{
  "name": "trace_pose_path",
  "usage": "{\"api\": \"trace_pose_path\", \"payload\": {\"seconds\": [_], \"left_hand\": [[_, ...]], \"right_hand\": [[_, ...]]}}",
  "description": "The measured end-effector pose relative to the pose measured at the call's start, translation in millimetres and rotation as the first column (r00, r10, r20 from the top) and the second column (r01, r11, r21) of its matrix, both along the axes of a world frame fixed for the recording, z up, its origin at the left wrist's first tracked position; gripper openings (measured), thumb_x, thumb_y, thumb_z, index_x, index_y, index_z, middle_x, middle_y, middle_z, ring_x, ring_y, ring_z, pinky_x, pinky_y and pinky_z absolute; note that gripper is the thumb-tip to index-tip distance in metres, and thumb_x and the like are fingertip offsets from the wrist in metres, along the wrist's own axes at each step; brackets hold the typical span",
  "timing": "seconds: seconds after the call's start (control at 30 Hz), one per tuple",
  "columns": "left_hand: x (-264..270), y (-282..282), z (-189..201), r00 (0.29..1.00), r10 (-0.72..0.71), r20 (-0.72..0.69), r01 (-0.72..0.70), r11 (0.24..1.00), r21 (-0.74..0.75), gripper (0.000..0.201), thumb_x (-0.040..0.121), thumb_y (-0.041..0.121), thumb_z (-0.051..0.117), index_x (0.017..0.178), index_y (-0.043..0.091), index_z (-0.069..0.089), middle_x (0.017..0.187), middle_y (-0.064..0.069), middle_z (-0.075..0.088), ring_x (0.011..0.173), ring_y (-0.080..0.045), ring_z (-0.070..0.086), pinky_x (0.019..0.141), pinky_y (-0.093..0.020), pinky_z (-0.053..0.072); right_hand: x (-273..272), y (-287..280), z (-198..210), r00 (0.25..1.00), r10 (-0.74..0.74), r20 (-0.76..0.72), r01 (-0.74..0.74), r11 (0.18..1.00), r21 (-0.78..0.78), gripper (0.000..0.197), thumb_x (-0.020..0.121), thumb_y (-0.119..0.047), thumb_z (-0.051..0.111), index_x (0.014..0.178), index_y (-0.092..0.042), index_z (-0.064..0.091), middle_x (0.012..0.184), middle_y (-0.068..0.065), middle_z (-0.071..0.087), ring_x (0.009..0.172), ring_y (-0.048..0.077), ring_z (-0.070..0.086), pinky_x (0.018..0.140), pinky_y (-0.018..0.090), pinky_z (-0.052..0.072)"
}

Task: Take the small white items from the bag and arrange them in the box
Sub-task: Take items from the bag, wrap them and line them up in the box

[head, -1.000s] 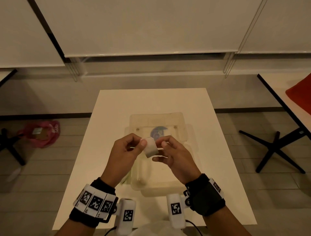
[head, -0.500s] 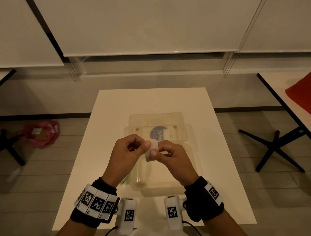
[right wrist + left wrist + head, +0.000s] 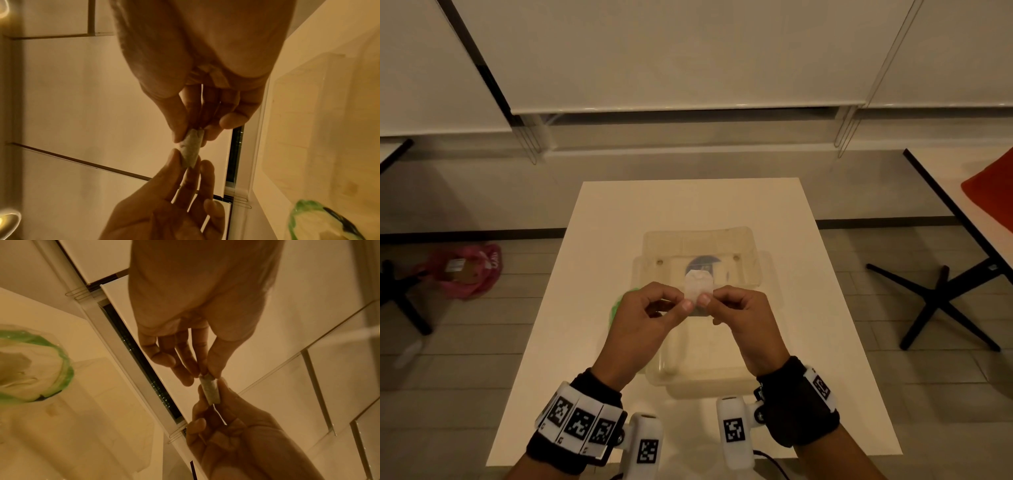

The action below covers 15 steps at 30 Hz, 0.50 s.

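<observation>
Both hands pinch one small white item, a flat pouch held upright above the clear plastic box on the white table. My left hand pinches its lower left corner between thumb and forefinger; my right hand pinches the lower right corner. The wrist views show the small white item edge-on between the fingertips of both hands. The bag, clear with green print, lies left of the box; only a green edge of the bag shows behind my left hand.
The box's lid stands open at the far side. A red object lies on a neighbouring table to the right. A pink bag sits on the floor at left. Black table legs stand on the floor at right.
The white item has turned from tilted to upright and risen slightly. Both thumbs now meet at its bottom edge, and the hands sit closer together.
</observation>
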<state>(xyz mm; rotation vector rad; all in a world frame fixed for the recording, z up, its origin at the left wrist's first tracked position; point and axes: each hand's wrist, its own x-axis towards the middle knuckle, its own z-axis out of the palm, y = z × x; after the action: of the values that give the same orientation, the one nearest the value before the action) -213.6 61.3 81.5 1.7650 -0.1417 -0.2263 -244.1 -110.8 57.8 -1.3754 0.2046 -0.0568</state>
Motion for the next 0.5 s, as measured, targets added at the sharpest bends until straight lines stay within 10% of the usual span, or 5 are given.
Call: {"api": "trace_pose_path", "payload": {"seconds": [0.4,0.5], "left_hand": [[-1.5,-2.8,2.5,0.998,0.059,-0.012,-0.060,0.997,-0.040,0.016,0.095,0.009,0.063,0.086,0.011,0.076,0.085,-0.001,0.074,0.076,-0.004,0.065,0.070,-0.016,0.047],[0.4,-0.7,3.8,0.998,0.030,-0.064,-0.034,0.997,-0.071,0.021,0.099,0.011,0.056,0.093,0.008,0.077,0.090,-0.005,0.076,0.085,-0.014,0.069,0.075,-0.027,0.046]], "right_hand": [[-1.5,0.7,2.4,0.998,-0.056,-0.017,0.055,0.998,-0.019,0.015,0.089,-0.011,0.070,0.075,-0.009,0.073,0.073,0.006,0.063,0.070,0.016,0.048,0.065,0.023,0.043],[-0.4,-1.7,2.8,0.997,-0.062,-0.044,0.062,0.998,-0.002,0.018,0.091,-0.014,0.068,0.074,-0.012,0.073,0.070,0.001,0.061,0.065,0.013,0.045,0.068,0.026,0.041]]}}
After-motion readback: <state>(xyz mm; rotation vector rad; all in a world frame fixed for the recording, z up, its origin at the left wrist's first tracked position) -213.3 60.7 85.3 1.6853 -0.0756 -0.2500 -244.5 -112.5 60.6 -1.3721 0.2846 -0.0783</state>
